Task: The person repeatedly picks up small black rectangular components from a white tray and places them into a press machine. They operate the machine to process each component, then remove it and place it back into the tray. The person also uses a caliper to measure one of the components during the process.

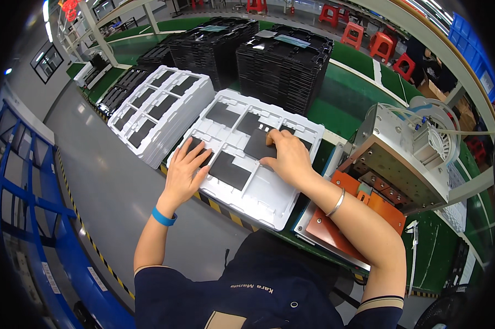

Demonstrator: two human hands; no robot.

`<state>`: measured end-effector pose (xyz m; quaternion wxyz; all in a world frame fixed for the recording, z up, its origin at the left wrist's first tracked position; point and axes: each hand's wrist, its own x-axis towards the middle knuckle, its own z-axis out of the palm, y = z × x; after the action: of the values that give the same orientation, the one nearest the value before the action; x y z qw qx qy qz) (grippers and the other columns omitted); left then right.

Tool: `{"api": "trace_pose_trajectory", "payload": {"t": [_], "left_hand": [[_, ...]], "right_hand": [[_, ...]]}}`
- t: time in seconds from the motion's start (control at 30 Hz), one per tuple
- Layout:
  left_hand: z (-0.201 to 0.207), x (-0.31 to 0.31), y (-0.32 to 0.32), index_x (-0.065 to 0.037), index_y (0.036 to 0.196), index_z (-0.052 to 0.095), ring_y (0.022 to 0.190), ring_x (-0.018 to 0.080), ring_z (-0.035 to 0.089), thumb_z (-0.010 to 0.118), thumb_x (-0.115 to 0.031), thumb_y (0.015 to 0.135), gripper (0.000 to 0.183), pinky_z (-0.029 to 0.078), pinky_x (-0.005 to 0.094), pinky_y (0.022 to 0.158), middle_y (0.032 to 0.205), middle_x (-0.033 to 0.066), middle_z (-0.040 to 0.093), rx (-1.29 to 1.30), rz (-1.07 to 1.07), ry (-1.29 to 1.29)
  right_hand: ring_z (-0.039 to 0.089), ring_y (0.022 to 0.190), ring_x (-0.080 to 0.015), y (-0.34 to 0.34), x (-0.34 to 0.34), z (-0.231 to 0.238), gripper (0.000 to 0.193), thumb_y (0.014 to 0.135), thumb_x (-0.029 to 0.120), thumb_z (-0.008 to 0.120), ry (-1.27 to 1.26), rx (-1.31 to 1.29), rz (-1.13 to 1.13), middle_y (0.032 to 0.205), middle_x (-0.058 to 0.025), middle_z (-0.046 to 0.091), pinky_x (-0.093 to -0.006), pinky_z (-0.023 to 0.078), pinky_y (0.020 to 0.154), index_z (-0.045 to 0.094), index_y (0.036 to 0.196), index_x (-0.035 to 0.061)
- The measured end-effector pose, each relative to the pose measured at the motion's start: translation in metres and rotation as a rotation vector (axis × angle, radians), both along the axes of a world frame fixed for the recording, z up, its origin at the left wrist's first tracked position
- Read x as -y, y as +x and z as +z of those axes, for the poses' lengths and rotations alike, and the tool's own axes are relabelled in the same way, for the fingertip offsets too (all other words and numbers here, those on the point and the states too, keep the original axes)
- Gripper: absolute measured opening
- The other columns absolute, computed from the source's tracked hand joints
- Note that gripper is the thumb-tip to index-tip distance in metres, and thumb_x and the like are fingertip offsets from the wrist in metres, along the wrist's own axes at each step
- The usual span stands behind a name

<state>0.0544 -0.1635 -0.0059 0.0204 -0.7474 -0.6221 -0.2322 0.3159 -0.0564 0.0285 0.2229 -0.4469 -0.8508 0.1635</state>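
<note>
A white moulded plastic tray (264, 205) with several compartments lies in front of me, flat dark grey pieces in some of them. One dark grey flat piece (256, 146), with small white tabs at its far edge, is pinched between the thumb and fingers of my right hand (292, 160), over the tray's middle right part. My left hand (185, 174) rests with fingers spread on the tray's left side, partly covering a dark piece in a compartment there. Another dark piece (230, 171) lies in the near middle compartment, and one (224, 114) in the far left compartment.
A stack of white trays (168, 123) with dark pieces on top stands to the left. Tall stacks of black trays (283, 68) stand behind. At right is a metal press machine (398, 156) with an orange plate (340, 219); a caliper (414, 236) lies beyond it on the green bench.
</note>
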Motion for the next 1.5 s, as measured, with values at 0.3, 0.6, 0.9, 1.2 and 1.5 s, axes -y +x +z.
{"api": "trace_pose_trajectory", "payload": {"t": [0.3, 0.6, 0.9, 1.2, 1.5], "left_hand": [[0.005, 0.001, -0.008, -0.009, 0.134, 0.056, 0.138, 0.0379, 0.036, 0.061, -0.017, 0.088, 0.047, 0.027, 0.0483, 0.113, 0.15, 0.0195, 0.039, 0.06, -0.027, -0.062], [0.094, -0.026, 0.097, -0.002, 0.123, 0.063, 0.128, 0.0368, 0.049, 0.066, -0.025, 0.085, 0.045, 0.033, 0.0508, 0.108, 0.135, 0.0199, 0.054, -0.004, -0.52, 0.189], [0.07, -0.04, 0.252, -0.006, 0.129, 0.055, 0.127, 0.0299, 0.049, 0.069, -0.042, 0.083, 0.06, 0.038, 0.0482, 0.101, 0.138, 0.0172, 0.049, -0.009, -1.311, -0.027], [0.058, -0.039, 0.257, -0.003, 0.129, 0.053, 0.129, 0.0297, 0.046, 0.062, -0.048, 0.086, 0.063, 0.036, 0.0509, 0.105, 0.136, 0.02, 0.05, -0.075, -1.352, -0.107], [0.058, -0.04, 0.255, -0.003, 0.13, 0.053, 0.13, 0.0295, 0.045, 0.058, -0.048, 0.09, 0.061, 0.034, 0.0512, 0.107, 0.138, 0.02, 0.049, -0.108, -1.35, -0.122]], "right_hand": [[0.066, 0.08, -0.0311, 0.077, 0.04, 0.07, 0.032, 0.071, 0.001, 0.078, -0.085, -0.478, 0.084, 0.085, -0.017, 0.067, -0.0382, 0.051, 0.07, 0.062, 0.098, 0.0043], [0.062, 0.08, -0.0095, 0.249, 0.158, 0.045, 0.026, 0.078, 0.0, 0.075, -0.361, -0.513, -0.527, 0.099, -0.0076, 0.068, -0.0215, 0.049, 0.062, 0.07, 0.104, -0.0005], [0.054, 0.085, -0.0242, 0.225, 0.136, 0.035, 0.018, 0.075, 0.008, 0.077, 0.212, -0.095, -0.367, 0.092, -0.0035, 0.062, -0.0353, 0.045, 0.076, 0.071, 0.092, 0.0072], [0.056, 0.097, -0.0269, 0.214, 0.128, 0.026, 0.035, 0.07, 0.001, 0.064, 0.265, 0.083, -0.241, 0.101, -0.0104, 0.06, -0.0371, 0.048, 0.082, 0.066, 0.105, -0.0008], [0.051, 0.107, -0.0269, 0.214, 0.124, 0.024, 0.037, 0.073, 0.006, 0.066, 0.321, 0.11, -0.32, 0.117, -0.0085, 0.057, -0.0362, 0.044, 0.087, 0.066, 0.11, 0.0038]]}}
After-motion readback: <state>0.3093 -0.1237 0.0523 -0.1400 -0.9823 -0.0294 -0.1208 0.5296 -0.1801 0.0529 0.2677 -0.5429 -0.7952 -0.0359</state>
